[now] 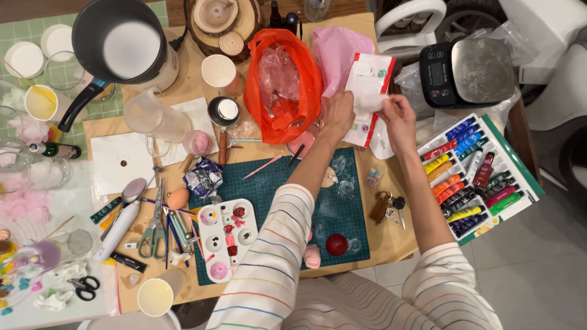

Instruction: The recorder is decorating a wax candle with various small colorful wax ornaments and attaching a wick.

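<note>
**Both hands on a white packet at the far edge of the craft table**

Left hand (pixel 338 115) and right hand (pixel 397 113) hold a flat white packet (pixel 367 91) with red and green print, raised above the table between the orange plastic bag (pixel 281 85) and the black kitchen scale (pixel 468 72). Left fingers are curled and pinching the packet's lower left edge; right fingers pinch its lower right corner. A pink bag (pixel 336 49) lies just behind it.

Below the forearms: green cutting mat (pixel 342 205), white paint palette (pixel 226 238) with red dabs, a red ball (pixel 336 244), keys (pixel 386 206). Box of paint tubes (pixel 474 177) sits to the right, overhanging the table edge.

Risk, as judged: if the packet gives way suddenly, contents could scatter onto the mat. The right elbow is near the paint box; a backward pull could knock it off.
</note>
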